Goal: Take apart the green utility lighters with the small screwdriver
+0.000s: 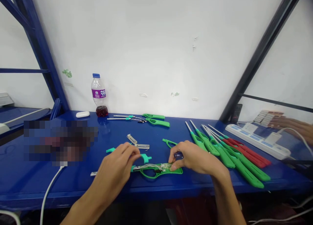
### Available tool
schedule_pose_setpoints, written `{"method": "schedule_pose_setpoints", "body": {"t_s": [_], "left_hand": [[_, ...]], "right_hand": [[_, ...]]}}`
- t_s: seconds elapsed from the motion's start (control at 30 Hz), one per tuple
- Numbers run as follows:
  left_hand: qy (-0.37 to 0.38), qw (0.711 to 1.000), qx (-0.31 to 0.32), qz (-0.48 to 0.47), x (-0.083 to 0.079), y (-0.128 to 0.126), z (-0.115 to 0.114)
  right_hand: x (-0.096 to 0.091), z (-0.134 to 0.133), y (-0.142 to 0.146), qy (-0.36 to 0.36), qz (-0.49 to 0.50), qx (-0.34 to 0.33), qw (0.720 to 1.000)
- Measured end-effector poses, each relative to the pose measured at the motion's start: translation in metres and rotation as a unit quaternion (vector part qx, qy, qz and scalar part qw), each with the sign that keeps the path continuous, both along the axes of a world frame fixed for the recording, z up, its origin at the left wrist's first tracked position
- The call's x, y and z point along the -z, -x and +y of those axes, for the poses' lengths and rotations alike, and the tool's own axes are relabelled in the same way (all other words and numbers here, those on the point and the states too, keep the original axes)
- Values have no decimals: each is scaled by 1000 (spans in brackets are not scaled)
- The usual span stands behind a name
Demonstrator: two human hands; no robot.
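A green lighter half-shell (156, 174) lies open near the table's front edge, with wires and a metal rod inside. My right hand (193, 158) is on its right end, thumb and fingers closed around the clear fuel tank (166, 166) in the shell. Above the rod, my left hand (118, 164) pinches a small teal trigger piece (146, 158). Another teal piece (110, 150) shows just behind that hand. A second green shell half (168, 142) lies beyond my right hand, which partly covers it. Two clear tanks (142, 146) rest behind the open shell.
Several green lighters (226, 155) and red lighters (246, 150) lie at right, beside a white power strip (256, 142). Two opened lighters (157, 122) lie by the wall. A drink bottle (99, 97) and white case (82, 114) stand back left. Another person's hand (290, 125) shows far right.
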State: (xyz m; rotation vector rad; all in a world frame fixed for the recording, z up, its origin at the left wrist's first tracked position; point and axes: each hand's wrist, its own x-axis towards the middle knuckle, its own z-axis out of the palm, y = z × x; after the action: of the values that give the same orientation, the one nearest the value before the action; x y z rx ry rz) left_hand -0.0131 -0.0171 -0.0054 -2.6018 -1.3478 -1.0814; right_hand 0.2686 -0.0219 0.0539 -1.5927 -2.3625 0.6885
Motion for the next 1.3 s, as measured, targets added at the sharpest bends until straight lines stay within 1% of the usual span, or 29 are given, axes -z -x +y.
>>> {"method": "schedule_pose_setpoints", "body": {"t_s": [0.1,0.17,0.23,0.3,0.4,0.47,0.57,0.67,0.8,0.97,1.03,1.2,1.3], "left_hand": [[32,998,-53,6,-5,13,6],[33,997,-64,18,-4,13,6],[9,999,-44,10,0,5,2],[-18,1000,0,-10,4,-8,-5],[-34,997,61,-30,11,-24,-13],[-42,994,87,-40,15,-30,-14],[-58,991,112,-52,19,-31,-12],[-71,989,115,-64,20,-29,-12],[-78,988,107,-77,19,-29,-16],[-38,992,91,-79,17,-30,-19],[-30,992,89,-81,16,-31,-19],[-46,992,97,-73,17,-31,-16],[-47,993,88,-58,19,-30,-14]], "right_hand": [[-1,-1,-1,-7,8,-19,1000],[-1,-3,-1,-19,6,-20,1000],[-1,-4,0,-33,1,-13,999],[-1,-6,1,-47,-2,-5,999],[-2,-10,4,-66,1,-1,998],[-4,-13,7,-73,9,-8,997],[-8,-18,12,-78,27,-29,996],[-11,-20,18,-75,38,-37,996],[-11,-18,27,-83,21,-43,995],[-8,-15,31,-113,7,-56,992],[-8,-16,32,-116,5,-53,992],[-12,-19,36,-110,-8,-37,993],[-12,-19,38,-104,-15,-40,994]]}}
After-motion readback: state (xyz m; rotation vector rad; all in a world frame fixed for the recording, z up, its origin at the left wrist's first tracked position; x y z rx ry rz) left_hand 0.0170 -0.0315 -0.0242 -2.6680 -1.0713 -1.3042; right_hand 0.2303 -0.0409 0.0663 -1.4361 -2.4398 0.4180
